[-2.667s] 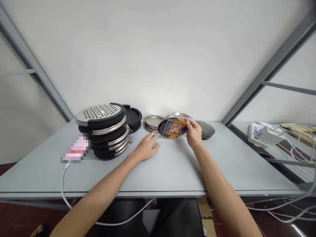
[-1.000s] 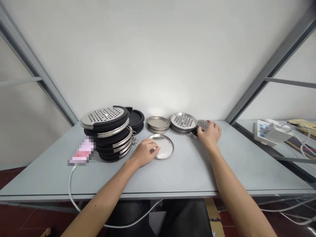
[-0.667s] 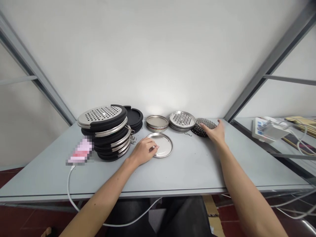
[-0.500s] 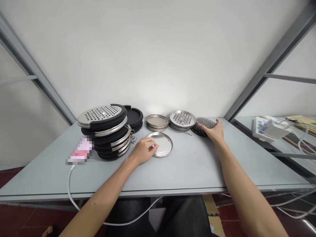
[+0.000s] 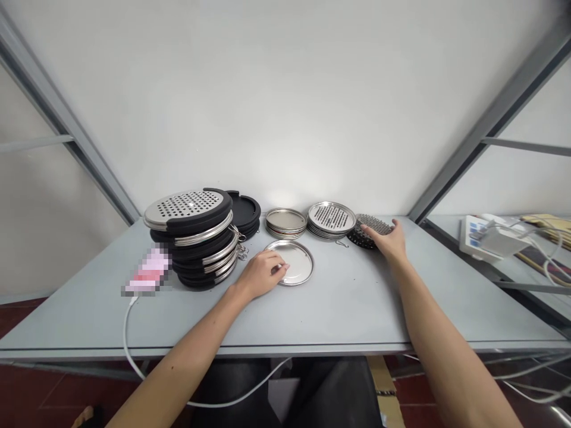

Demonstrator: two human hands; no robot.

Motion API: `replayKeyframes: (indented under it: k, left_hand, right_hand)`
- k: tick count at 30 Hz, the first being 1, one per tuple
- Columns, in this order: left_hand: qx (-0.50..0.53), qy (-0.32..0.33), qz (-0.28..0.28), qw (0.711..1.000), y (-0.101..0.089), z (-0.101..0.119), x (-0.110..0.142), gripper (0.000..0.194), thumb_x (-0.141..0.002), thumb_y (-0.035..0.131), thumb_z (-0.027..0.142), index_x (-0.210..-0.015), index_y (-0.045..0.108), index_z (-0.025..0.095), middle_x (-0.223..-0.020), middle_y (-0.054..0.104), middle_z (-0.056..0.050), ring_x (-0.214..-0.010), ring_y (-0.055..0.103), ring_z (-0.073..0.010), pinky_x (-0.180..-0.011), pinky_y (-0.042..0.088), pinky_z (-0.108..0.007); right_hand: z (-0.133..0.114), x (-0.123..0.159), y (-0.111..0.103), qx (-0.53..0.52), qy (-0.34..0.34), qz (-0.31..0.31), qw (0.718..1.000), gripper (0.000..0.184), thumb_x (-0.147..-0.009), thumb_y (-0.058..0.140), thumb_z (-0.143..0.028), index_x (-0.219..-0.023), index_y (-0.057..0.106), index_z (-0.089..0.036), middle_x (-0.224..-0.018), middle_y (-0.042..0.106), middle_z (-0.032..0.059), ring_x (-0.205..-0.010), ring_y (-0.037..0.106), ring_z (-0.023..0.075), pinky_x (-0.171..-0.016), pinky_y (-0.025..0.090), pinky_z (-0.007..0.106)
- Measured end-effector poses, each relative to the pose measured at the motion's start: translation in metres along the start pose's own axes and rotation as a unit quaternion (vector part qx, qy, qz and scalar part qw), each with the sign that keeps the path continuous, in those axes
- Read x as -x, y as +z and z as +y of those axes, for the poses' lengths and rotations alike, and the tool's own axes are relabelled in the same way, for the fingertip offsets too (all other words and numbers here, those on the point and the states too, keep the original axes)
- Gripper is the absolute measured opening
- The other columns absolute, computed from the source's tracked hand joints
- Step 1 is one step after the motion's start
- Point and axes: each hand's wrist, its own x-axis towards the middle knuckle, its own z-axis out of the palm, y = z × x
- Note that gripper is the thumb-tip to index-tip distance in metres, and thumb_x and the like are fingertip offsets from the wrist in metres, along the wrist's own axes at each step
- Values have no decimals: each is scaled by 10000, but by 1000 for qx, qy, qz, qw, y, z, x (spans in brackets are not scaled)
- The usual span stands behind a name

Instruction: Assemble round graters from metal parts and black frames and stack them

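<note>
A single shiny metal dish (image 5: 295,270) lies flat on the grey table (image 5: 339,309). My left hand (image 5: 261,273) rests on its left rim with the fingers curled over the edge. My right hand (image 5: 387,238) reaches to the far right, fingers wrapped round the side of a stack of dark perforated discs (image 5: 369,229). Beside that stack sit a pile of slotted metal discs (image 5: 331,219) and a pile of plain metal dishes (image 5: 286,222).
A tall stack of black-rimmed grater lids (image 5: 196,238) stands at the left, with black rubber lids (image 5: 245,211) behind it. A phone (image 5: 145,274) on a white cable (image 5: 134,351) lies near them. A power strip (image 5: 484,238) and wires sit on the right bench.
The metal dish held up with an orange card now lies flat under my left hand. My right hand went right to the perforated discs and has stayed there.
</note>
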Motion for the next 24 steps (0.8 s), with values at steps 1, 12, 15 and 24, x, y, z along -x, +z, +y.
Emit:
replayKeyframes:
  k: [1, 12, 15, 24]
  left_hand:
    - [0, 1, -1, 1000, 0, 0, 0, 213, -905, 541, 214, -730, 659, 188, -803, 664, -38, -803, 606, -184, -794, 490, -322]
    - [-75, -47, 33, 996, -1, -7, 0, 402, -865, 527, 157, -1265, 502, 171, -980, 647, -77, -951, 590, -249, -896, 465, -421]
    - [-105, -62, 49, 991, -1, -8, -1, 412, -866, 534, 173, -1274, 482, 159, -1043, 627, -108, -1003, 570, -268, -916, 452, -443]
    - [-60, -107, 128, 984, 10, -21, -2, 324, -934, 407, 172, -1250, 479, 153, -1113, 612, -139, -1067, 567, -268, -936, 455, -458]
  right_hand:
    - [0, 0, 1, -5, -1, 0, 1000, 1174, -503, 761, -673, -1420, 343, -71, -1418, 432, 262, -1284, 445, 400, -1066, 368, 498]
    - [-28, 23, -7, -1, -177, 157, 972, 856, -710, 661, -588, -1365, 374, -119, -1383, 436, 209, -1307, 392, 343, -1111, 297, 477]
    - [-55, 53, 2, -4, -292, 111, 950, 886, -705, 657, -565, -1401, 300, -151, -1462, 329, 199, -1371, 300, 370, -1116, 261, 552]
    - [-92, 130, 36, -94, -473, -250, 839, 985, -640, 757, -529, -1446, 282, -220, -1505, 318, 171, -1387, 310, 370, -1127, 302, 547]
